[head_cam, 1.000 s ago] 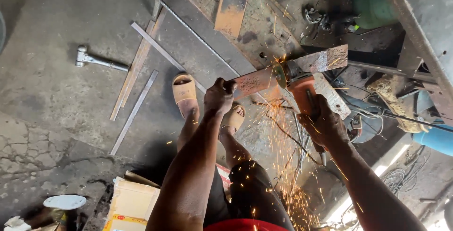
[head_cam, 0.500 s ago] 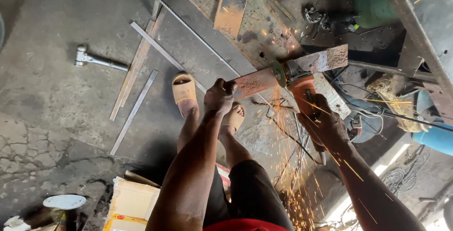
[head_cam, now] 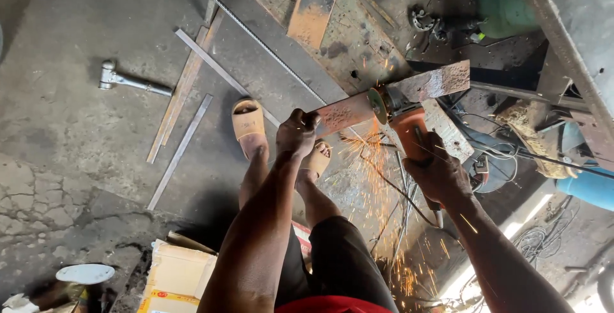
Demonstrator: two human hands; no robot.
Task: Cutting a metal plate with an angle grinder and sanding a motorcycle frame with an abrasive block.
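My left hand [head_cam: 296,135] grips the near end of a flat rusty steel strip [head_cam: 345,111] that runs up to the right. My right hand [head_cam: 438,173] is closed around the orange body of an angle grinder [head_cam: 404,120]. Its disc [head_cam: 377,104] bites into the strip about midway, and orange sparks [head_cam: 374,159] shower down toward my legs. The far part of the strip [head_cam: 435,83] extends past the disc. My sandalled feet [head_cam: 248,123] stand on the concrete floor below the cut.
A hammer [head_cam: 131,81] lies on the floor at left. Long metal bars [head_cam: 185,83] and a rusty plate [head_cam: 316,3] lie ahead. A cardboard box [head_cam: 176,274] sits near my left leg. Cables and a blue pipe [head_cam: 585,188] crowd the right side.
The grinder keeps cutting the strip; the spark stream has shifted, now falling more between my feet. Both hands hold nearly the same positions.
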